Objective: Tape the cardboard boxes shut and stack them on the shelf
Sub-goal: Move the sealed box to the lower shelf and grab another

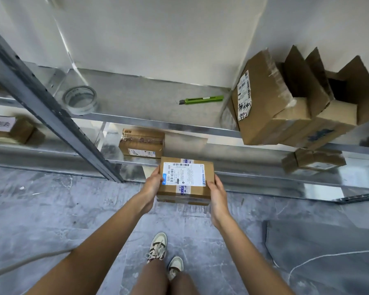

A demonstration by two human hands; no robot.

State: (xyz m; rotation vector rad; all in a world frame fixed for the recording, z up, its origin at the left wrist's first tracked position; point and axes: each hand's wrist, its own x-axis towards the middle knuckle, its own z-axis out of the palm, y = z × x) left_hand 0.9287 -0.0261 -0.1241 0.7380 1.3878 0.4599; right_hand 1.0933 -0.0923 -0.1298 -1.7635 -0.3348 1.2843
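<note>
A small taped cardboard box (185, 179) with a white shipping label on top is held flat between both my hands, in front of the lower tier of the metal shelf (136, 124). My left hand (152, 185) grips its left side and my right hand (216, 193) its right side. Behind it on the lower tier sits another taped box (142, 142). A roll of clear tape (80, 100) lies on the upper tier at the left. Two open boxes (285, 103) with raised flaps stand on the upper tier at the right.
A green utility knife (201, 100) lies on the upper tier. More small boxes rest at the far left (11, 128) and far right (315, 160) of the lower tier. A diagonal shelf post (51, 107) crosses the left. My feet (164, 256) stand on grey concrete floor.
</note>
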